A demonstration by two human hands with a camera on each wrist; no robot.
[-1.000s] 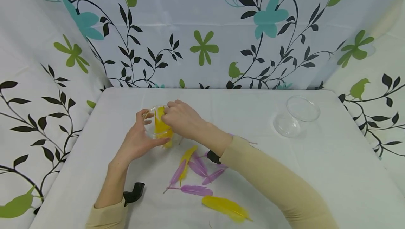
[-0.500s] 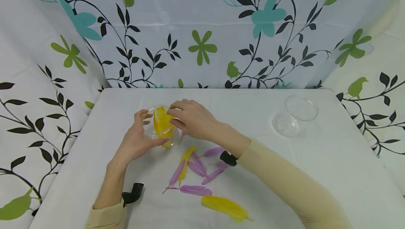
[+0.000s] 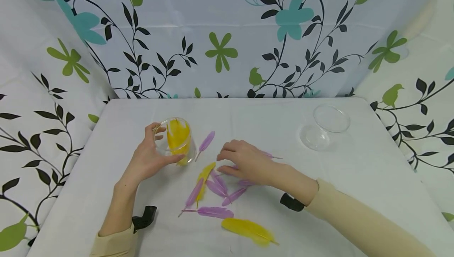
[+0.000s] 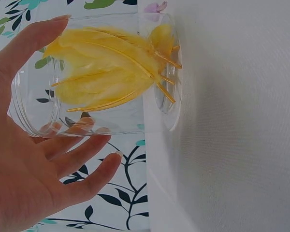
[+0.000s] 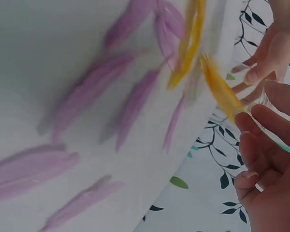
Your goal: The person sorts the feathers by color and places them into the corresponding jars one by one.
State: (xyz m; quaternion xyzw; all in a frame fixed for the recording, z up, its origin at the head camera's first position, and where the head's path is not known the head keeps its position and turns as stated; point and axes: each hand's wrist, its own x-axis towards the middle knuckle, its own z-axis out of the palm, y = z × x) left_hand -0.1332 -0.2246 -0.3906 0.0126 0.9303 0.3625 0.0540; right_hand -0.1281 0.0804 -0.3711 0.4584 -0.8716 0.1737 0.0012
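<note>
My left hand holds a clear jar upright on the table, thumb on one side and fingers on the other. Several yellow feathers stand inside it, quills down at the base. To the right, my right hand is over the loose feathers with its fingers loosely bent and nothing visibly held. Under and around it lie several purple feathers, partly hidden by the hand. A lone purple feather lies beside the jar. Two loose yellow feathers show: one among the purple ones, and a larger one nearer me.
A second clear jar stands at the far right of the white table. A patterned curtain hangs behind the table. Black wrist-worn devices show at both sleeves.
My right hand has moved from the jar's mouth right and toward me, over the loose feathers, uncovering the purple feather beside the jar. My left hand keeps its hold. The head view shifts slightly.
</note>
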